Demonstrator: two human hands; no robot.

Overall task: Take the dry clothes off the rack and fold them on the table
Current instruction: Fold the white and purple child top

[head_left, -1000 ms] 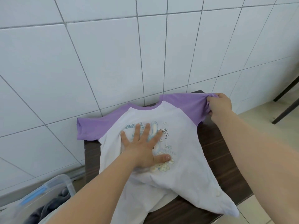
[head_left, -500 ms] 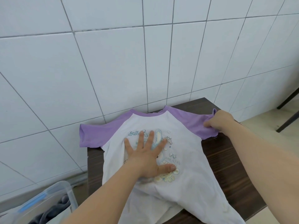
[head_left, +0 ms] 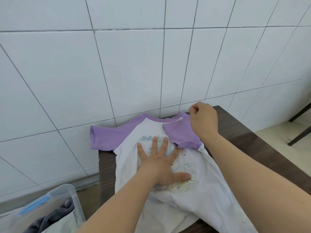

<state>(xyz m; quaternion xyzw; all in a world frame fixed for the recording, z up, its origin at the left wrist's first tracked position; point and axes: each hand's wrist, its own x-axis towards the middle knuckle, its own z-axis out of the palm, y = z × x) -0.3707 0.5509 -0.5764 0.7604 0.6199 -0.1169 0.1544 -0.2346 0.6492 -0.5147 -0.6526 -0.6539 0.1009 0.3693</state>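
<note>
A white T-shirt (head_left: 203,175) with purple sleeves and a pastel cartoon print lies face up on the dark wooden table (head_left: 244,140), its collar towards the tiled wall. My left hand (head_left: 161,162) presses flat on the print with fingers spread. The shirt's right sleeve (head_left: 181,135) lies folded inward over the chest. My right hand (head_left: 203,120) hovers just above that fold with its fingers curled, and no cloth shows in them. The left sleeve (head_left: 104,138) sticks out past the table's left edge. The hem hangs over the near edge.
A clear plastic bin (head_left: 50,197) with a blue handle stands on the floor at lower left, with dark clothes (head_left: 50,219) in it. White tiled wall runs behind the table. Dark metal legs (head_left: 299,132) stand on the floor at the far right.
My right hand carried the right sleeve inward, laid it folded over the chest and let go. My left hand stayed pressed on the print.
</note>
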